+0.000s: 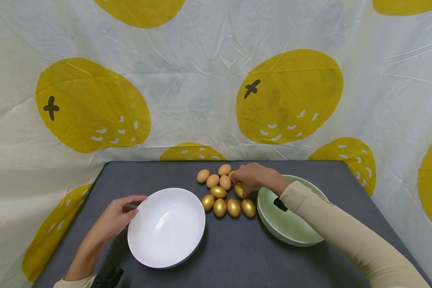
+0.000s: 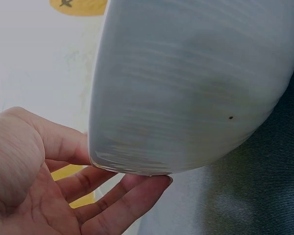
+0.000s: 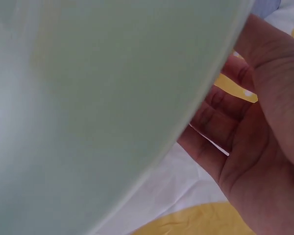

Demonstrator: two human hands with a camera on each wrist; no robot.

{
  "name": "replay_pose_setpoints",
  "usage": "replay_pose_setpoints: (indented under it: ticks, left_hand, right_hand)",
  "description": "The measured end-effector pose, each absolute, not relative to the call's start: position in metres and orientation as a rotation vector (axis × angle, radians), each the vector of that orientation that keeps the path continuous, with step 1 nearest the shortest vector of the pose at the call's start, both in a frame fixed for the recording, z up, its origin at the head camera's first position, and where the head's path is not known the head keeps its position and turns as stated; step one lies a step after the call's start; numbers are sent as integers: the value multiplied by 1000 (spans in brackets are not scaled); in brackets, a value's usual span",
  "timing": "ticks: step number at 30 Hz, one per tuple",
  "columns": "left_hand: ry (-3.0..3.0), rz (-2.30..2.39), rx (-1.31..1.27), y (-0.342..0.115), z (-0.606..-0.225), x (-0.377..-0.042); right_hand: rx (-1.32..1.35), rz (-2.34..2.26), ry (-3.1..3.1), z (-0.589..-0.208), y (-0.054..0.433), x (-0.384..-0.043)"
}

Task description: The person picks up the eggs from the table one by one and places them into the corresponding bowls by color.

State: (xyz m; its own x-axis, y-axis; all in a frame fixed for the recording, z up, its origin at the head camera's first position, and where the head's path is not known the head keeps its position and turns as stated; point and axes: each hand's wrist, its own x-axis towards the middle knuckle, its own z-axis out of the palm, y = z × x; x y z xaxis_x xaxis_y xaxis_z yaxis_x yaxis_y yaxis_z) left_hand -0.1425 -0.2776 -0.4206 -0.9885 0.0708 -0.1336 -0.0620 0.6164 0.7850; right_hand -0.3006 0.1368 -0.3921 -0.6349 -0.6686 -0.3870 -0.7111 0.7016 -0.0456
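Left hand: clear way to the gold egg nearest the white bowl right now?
Probably not directly: the left hand holds the rim of the white bowl, which stands between it and that gold egg. It would likely need to let go and go over or around.

1. Left hand [image 1: 119, 214]: thumb and fingers opposed in a pinching grip.
2. Left forearm [image 1: 87, 248]: slants forward and inward from the lower left.
3. Right hand [image 1: 253, 177]: back uppermost, fingers directed downward, fingertips partly hidden.
4. Right forearm [image 1: 342, 230]: sleeved, extended diagonally from the lower right.
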Motion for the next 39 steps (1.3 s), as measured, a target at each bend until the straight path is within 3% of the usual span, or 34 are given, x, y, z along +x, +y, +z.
replay_pose_setpoints:
  ticks: [10, 39]
  left_hand:
    - [2705, 1295, 28, -277, -419, -142]
    - [2750, 1228, 33, -275, -420, -142]
  right_hand:
    - [-1212, -246, 2471, -376, 157, -309]
    - [-1058, -1188, 2061, -366, 173, -306]
